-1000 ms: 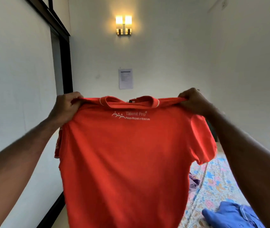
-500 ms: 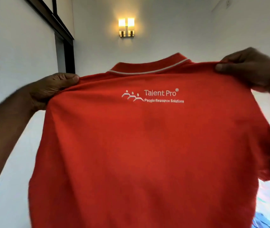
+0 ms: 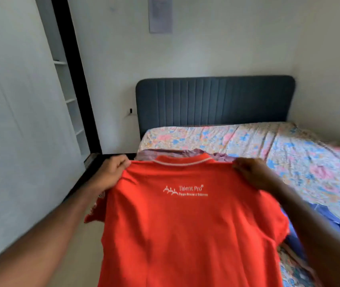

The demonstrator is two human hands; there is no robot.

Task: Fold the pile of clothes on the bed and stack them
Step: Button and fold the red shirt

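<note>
The red polo shirt (image 3: 187, 224), which a second ago hung high against the wall below the lamp, came down over the bed (image 3: 289, 154), and the view tipped down with it so the headboard (image 3: 214, 100) and floral sheet came into sight (the lamp dropped out of frame). The left hand (image 3: 111, 172) and right hand (image 3: 251, 172) sank from about head height to just above the mattress. A purple garment (image 3: 216, 155) appeared just behind the collar.

Bed (image 3: 301, 162) with floral sheet, right of frame; purple garment (image 3: 216, 154) at centre, blue garment (image 3: 330, 222) lower right.
</note>
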